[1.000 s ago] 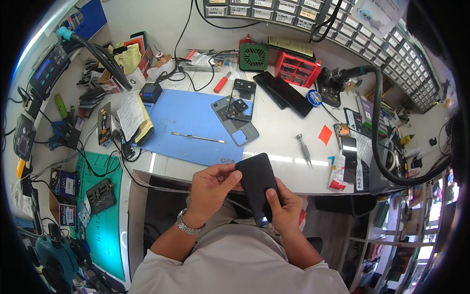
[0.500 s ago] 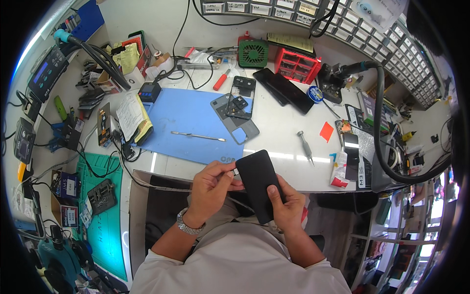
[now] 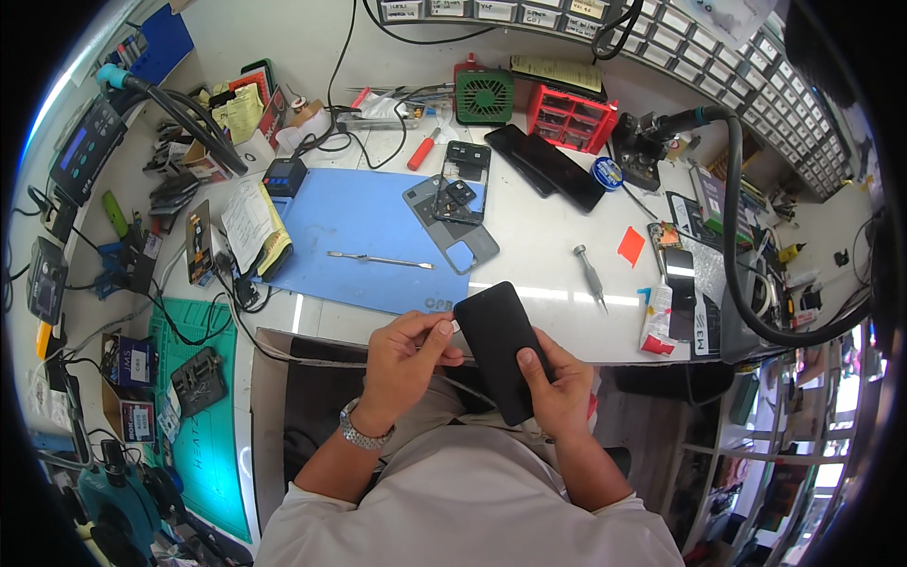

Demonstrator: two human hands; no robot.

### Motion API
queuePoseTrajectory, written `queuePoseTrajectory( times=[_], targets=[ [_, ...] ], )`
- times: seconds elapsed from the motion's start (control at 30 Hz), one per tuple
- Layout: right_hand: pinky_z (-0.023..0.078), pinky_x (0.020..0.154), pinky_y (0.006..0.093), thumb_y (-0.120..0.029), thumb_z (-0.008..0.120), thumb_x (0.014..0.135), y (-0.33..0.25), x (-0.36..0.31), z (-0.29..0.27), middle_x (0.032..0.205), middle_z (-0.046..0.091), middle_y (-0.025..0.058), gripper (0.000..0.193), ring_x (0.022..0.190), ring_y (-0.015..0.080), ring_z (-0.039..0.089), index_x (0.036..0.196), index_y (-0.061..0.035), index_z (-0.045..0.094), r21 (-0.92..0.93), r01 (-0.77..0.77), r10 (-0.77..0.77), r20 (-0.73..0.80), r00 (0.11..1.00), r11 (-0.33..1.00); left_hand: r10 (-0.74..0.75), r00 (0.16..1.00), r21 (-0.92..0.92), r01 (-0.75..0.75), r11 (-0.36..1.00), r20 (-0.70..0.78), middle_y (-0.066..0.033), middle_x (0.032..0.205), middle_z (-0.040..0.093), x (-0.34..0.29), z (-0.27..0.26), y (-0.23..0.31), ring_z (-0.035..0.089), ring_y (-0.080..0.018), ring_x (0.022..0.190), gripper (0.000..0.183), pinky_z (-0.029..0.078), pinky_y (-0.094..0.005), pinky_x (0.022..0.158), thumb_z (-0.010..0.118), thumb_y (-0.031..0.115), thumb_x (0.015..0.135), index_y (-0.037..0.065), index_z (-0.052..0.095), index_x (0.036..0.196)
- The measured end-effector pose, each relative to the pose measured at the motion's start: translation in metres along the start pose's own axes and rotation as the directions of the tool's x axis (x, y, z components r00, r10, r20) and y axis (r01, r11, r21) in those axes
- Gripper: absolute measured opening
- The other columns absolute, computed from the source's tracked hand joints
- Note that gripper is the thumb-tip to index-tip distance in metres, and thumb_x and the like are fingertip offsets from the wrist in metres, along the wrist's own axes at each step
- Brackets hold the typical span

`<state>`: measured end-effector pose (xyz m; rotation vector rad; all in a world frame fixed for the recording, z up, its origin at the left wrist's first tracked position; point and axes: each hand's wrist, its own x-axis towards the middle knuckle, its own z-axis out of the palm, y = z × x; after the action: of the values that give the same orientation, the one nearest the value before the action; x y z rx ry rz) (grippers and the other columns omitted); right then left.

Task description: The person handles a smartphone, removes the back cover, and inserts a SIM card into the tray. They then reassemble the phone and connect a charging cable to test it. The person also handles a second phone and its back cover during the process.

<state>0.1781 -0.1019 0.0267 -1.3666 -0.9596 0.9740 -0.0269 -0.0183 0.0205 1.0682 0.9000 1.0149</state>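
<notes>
Left hand point(image 3: 404, 354) has thumb and index finger pinched on a small pale piece point(image 3: 455, 326), too small to identify, right at the upper left side of a black phone point(image 3: 503, 354). Right hand point(image 3: 557, 386) clasps that phone, thumb flat on the dark face and fingers curled round the far side. The phone tilts in the air off the near right corner of the blue mat point(image 3: 354, 217), on the person's side of it.

With so little of the piece showing between fingertips, a loose pinch could let it drop short of the mat and be hard to find. Pulling or pushing it at an angle could scrape the phone's side or bend the piece. The phone's smooth face gives the right thumb little bite, so a sudden tug could twist it free.

The phone is a slim, glossy slab with rounded corners. At the mat's right edge lie a matte grey back cover point(image 3: 449, 236) with a squarish cutout and an opened phone frame point(image 3: 463, 170). Across the mat's middle rests a slender metal tool point(image 3: 381, 260) with flattened ends; beyond its right side, a grey screwdriver point(image 3: 589, 274) with a thin tip.
</notes>
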Motion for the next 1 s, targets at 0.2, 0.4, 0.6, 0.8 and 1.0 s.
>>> queuePoseTrajectory(
  times=[0.2, 0.4, 0.6, 0.8, 1.0],
  targets=[
    [0.055, 0.094, 0.026, -0.015, 0.074, 0.107, -0.001, 0.006, -0.005, 0.118, 0.077, 0.0087, 0.04, 0.104, 0.0112, 0.068, 0.14, 0.0078, 0.069, -0.042, 0.029, -0.031, -0.041, 0.999, 0.999, 0.011, 0.999, 0.035, -0.01, 0.999, -0.047, -0.0084, 0.093, 0.073, -0.001, -0.003, 0.003, 0.076, -0.0155, 0.078, 0.026, 0.067, -0.0301, 0.072, 0.07, 0.014, 0.108, -0.007, 0.076, 0.123],
    [0.056, 0.091, 0.0271, -0.017, 0.073, 0.108, -0.007, 0.02, -0.012, 0.115, 0.079, 0.0106, 0.038, 0.101, 0.0133, 0.07, 0.137, 0.0081, 0.07, -0.09, -0.037, 0.027, -0.118, 0.993, 0.995, -0.015, 0.978, 0.023, 0.02, 1.0, -0.209, -0.0095, 0.088, 0.077, 0.008, -0.009, 0.009, 0.074, -0.0143, 0.072, 0.026, 0.065, -0.0286, 0.068, 0.074, 0.015, 0.106, -0.007, 0.077, 0.119],
    [0.057, 0.08, 0.0312, -0.021, 0.073, 0.107, -0.008, 0.059, -0.019, 0.103, 0.08, 0.0176, 0.04, 0.09, 0.0169, 0.073, 0.135, 0.0083, 0.067, -0.345, -0.004, -0.108, -0.303, 0.947, 0.939, 0.142, 0.935, 0.455, 0.023, 0.89, -0.325, -0.0081, 0.087, 0.078, 0.032, -0.029, 0.019, 0.071, -0.0103, 0.067, 0.019, 0.059, -0.0273, 0.061, 0.078, 0.011, 0.101, -0.008, 0.077, 0.106],
    [0.057, 0.078, 0.0402, -0.025, 0.074, 0.103, -0.018, 0.083, -0.019, 0.1, 0.076, 0.0237, 0.041, 0.087, 0.0328, 0.074, 0.128, 0.007, 0.068, -0.617, -0.196, -0.012, -0.316, 0.949, 0.763, 0.429, 0.872, 0.841, -0.037, 0.539, -0.237, -0.0158, 0.09, 0.067, 0.042, -0.033, 0.015, 0.067, -0.0292, 0.066, 0.015, 0.056, -0.0424, 0.067, 0.079, 0.015, 0.095, 0.001, 0.081, 0.1],
    [0.056, 0.079, 0.0478, -0.026, 0.077, 0.099, 0.003, 0.085, -0.027, 0.1, 0.072, 0.0217, 0.036, 0.087, 0.0388, 0.071, 0.117, 0.0052, 0.074, -0.842, -0.054, -0.297, -0.248, 0.922, 0.536, 0.503, 0.838, 0.875, -0.066, 0.48, -0.212, -0.0153, 0.095, 0.066, 0.043, -0.031, 0.008, 0.067, -0.0292, 0.067, 0.013, 0.056, -0.0417, 0.065, 0.077, 0.014, 0.097, 0.001, 0.079, 0.099]
  ],
)
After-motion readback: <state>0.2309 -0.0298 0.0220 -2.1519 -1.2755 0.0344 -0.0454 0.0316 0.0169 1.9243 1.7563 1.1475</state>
